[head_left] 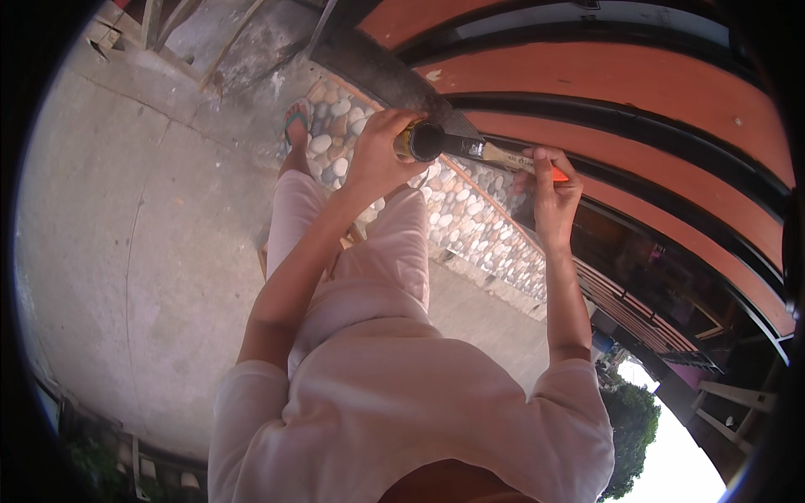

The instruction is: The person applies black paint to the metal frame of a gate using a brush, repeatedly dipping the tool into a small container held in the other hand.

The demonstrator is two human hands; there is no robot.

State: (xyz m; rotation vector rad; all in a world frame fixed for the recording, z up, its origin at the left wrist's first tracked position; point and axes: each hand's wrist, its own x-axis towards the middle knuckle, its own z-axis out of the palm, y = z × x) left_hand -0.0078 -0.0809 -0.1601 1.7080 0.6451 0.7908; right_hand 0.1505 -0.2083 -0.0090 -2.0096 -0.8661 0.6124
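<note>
My left hand (381,155) is wrapped round a small can (407,142) whose dark round mouth faces up toward me. What fills the can looks black; its depth cannot be made out. In my right hand (552,180) is a paintbrush (507,158) with a pale wooden handle and an orange end, gripped between thumb and fingers. The brush's dark bristle end points left and meets the can's rim; I cannot tell whether its tip is inside.
An orange wall (604,71) with black curved bands rises close on the right. Below runs a pebbled strip (470,218) beside grey concrete ground (109,251). My sandalled foot (297,126) stands at the strip's left edge. Wooden legs (180,33) show at the upper left.
</note>
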